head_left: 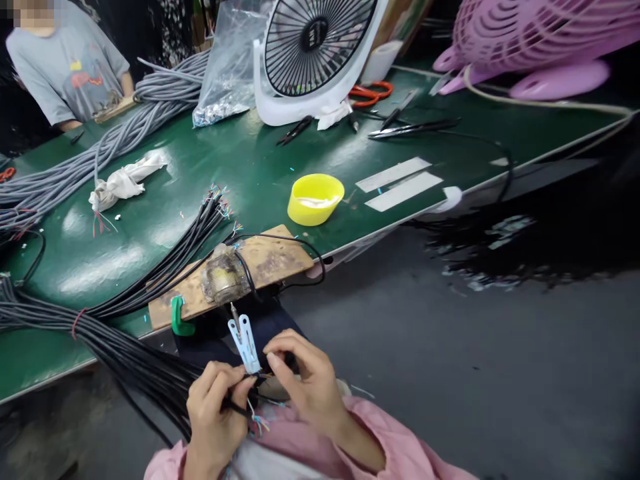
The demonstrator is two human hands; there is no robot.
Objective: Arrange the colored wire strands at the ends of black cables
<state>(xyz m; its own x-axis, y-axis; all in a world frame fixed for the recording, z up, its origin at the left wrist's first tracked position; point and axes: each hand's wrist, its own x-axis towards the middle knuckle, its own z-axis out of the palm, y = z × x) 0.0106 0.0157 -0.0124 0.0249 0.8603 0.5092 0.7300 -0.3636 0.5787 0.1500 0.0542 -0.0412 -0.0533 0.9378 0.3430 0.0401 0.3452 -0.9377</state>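
Note:
My left hand (217, 407) is closed on a black cable (239, 408), whose thin coloured wires (260, 424) fan out below the fingers. A light-blue clothespin (245, 343) stands just above the fingertips, attached to a metal rod (235, 312) at the edge of the wooden board (280, 257). Some fine wire ends (264, 375) show at the clothespin's jaws. Just right of them, my right hand (307, 380) has its thumb and forefinger curled close together; whatever is between them is too small or hidden to tell.
Black cables (135, 360) hang in a tied bundle at the left. On the green table (260, 157) are a yellow bowl (315, 203), white strips (400, 183), a white fan (320, 60), pliers (295, 131) and grey cables (120, 140). Another person (70, 70) is across the table.

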